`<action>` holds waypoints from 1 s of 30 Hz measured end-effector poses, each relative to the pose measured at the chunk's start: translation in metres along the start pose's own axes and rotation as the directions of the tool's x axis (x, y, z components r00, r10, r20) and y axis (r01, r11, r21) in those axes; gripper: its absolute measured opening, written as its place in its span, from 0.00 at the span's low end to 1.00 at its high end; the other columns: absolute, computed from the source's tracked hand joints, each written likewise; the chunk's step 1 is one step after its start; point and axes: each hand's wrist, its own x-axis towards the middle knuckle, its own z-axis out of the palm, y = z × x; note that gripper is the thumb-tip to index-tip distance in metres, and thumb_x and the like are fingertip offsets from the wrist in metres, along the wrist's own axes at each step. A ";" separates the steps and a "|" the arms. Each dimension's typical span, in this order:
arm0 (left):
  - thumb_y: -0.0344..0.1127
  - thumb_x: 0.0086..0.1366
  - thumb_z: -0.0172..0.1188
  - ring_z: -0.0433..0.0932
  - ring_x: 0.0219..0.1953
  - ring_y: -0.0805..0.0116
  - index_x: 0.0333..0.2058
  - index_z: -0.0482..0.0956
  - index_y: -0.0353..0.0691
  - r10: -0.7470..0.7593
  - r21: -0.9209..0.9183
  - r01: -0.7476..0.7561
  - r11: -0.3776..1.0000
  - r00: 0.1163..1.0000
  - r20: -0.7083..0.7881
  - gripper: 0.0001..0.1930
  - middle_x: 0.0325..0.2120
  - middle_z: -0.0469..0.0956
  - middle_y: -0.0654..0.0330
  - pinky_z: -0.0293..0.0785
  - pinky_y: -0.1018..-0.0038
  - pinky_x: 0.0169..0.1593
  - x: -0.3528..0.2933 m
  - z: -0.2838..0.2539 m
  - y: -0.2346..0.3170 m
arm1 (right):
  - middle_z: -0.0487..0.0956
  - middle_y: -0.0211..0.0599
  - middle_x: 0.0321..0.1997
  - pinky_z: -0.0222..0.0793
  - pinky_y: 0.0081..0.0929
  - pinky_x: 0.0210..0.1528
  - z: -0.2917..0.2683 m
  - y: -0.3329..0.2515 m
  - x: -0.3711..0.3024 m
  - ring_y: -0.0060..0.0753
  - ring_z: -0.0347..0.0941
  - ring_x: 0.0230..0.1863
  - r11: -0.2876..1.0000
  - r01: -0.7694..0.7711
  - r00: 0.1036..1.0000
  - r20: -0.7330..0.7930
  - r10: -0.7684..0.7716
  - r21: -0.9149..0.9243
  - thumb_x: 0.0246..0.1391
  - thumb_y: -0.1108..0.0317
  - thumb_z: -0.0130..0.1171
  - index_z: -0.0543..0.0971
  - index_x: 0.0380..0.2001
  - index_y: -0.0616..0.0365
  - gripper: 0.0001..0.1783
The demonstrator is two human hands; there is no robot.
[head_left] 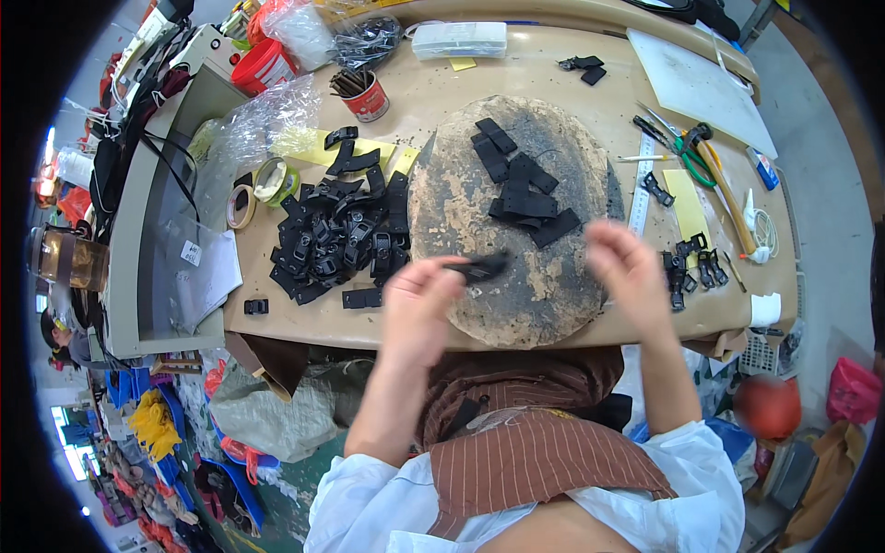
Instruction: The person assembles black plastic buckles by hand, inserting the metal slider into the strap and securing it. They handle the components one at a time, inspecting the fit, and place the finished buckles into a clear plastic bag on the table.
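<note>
Your left grip (419, 300) pinches one end of a black strap piece (486, 267) over the near half of the round, worn board (539, 304); the opposite end projects, probably to keep it accessible. Your right grip (631, 272) is raised by the board's right rim; its curled fingers are blurred, so you cannot tell whether they are spread or pressed together.

The board lies at the middle of the table's (599, 64) near edge, presumably for easy reach. Flat black straps (525, 189) overlap on its farther half. To its left, a heap of black buckled pieces (341, 235) appears grouped for supply.

Containers, near to far:
- Green-yellow tub (291, 182), toward the left edge: pale contents.
- Red can (371, 103): dark, upright rods (350, 83).
- Red bucket (267, 66), far left corner: contents unclear.
- Clear box (461, 41), far edge: contents indistinct.
</note>
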 end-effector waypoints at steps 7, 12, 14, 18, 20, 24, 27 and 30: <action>0.26 0.57 0.62 0.78 0.33 0.76 0.49 0.73 0.32 0.683 0.891 -0.272 0.365 0.728 -0.057 0.20 0.52 0.71 0.53 0.73 0.84 0.33 0.035 -0.075 0.061 | 0.77 0.44 0.34 0.69 0.32 0.42 -0.099 0.050 0.063 0.41 0.74 0.35 0.638 -0.215 0.939 -0.335 -0.072 -0.740 0.51 0.69 0.58 0.74 0.44 0.63 0.16; 0.21 0.55 0.62 0.78 0.38 0.72 0.50 0.73 0.38 0.564 0.732 -0.463 0.500 0.816 0.131 0.22 0.56 0.65 0.53 0.75 0.80 0.40 0.007 -0.020 0.023 | 0.78 0.39 0.30 0.70 0.24 0.35 -0.061 0.020 0.044 0.28 0.74 0.31 0.900 0.124 0.937 -0.248 -0.245 -0.418 0.49 0.77 0.57 0.76 0.39 0.63 0.11; 0.25 0.53 0.66 0.76 0.45 0.67 0.57 0.66 0.39 0.173 0.534 -0.298 0.791 0.946 0.272 0.32 0.53 0.69 0.54 0.74 0.75 0.46 -0.013 0.014 0.003 | 0.78 0.38 0.30 0.70 0.23 0.34 -0.021 -0.022 0.020 0.25 0.74 0.30 0.935 0.128 0.985 -0.069 -0.160 -0.331 0.48 0.78 0.58 0.77 0.38 0.63 0.11; 0.24 0.63 0.54 0.78 0.41 0.71 0.53 0.70 0.34 -0.135 0.499 -0.051 0.865 0.934 0.330 0.18 0.41 0.78 0.56 0.76 0.78 0.44 -0.020 0.044 -0.028 | 0.77 0.40 0.31 0.72 0.25 0.34 0.019 -0.048 -0.012 0.32 0.75 0.31 0.896 0.364 0.909 0.306 -0.283 -0.254 0.45 0.78 0.61 0.79 0.37 0.60 0.12; 0.26 0.66 0.51 0.79 0.38 0.72 0.49 0.73 0.33 -0.218 0.450 0.064 0.891 0.929 0.298 0.14 0.37 0.79 0.57 0.77 0.79 0.41 -0.021 0.042 -0.027 | 0.77 0.40 0.34 0.73 0.26 0.35 0.018 -0.049 -0.017 0.35 0.76 0.33 0.878 0.428 0.872 0.353 -0.338 -0.217 0.45 0.77 0.62 0.79 0.38 0.59 0.13; 0.29 0.67 0.50 0.80 0.35 0.73 0.45 0.75 0.32 -0.410 0.433 0.255 0.865 0.856 0.315 0.11 0.33 0.80 0.58 0.78 0.80 0.37 -0.023 0.029 -0.017 | 0.78 0.39 0.41 0.74 0.29 0.41 0.018 -0.040 -0.022 0.38 0.77 0.39 0.814 0.569 0.771 0.416 -0.482 -0.112 0.41 0.74 0.67 0.80 0.38 0.59 0.17; 0.28 0.67 0.51 0.80 0.33 0.74 0.45 0.75 0.33 -0.429 0.457 0.259 0.851 0.845 0.320 0.11 0.32 0.80 0.58 0.78 0.81 0.36 -0.029 0.029 -0.011 | 0.79 0.39 0.40 0.76 0.30 0.41 0.019 -0.034 -0.023 0.39 0.78 0.39 0.748 0.663 0.679 0.438 -0.589 -0.022 0.43 0.74 0.65 0.79 0.38 0.60 0.15; 0.27 0.66 0.52 0.80 0.33 0.75 0.45 0.75 0.33 -0.399 0.526 0.208 0.824 0.874 0.279 0.11 0.31 0.80 0.59 0.77 0.82 0.36 -0.034 0.034 -0.006 | 0.80 0.39 0.37 0.76 0.29 0.36 0.022 -0.031 -0.025 0.37 0.78 0.35 0.706 0.708 0.646 0.397 -0.652 0.008 0.42 0.74 0.66 0.80 0.33 0.60 0.11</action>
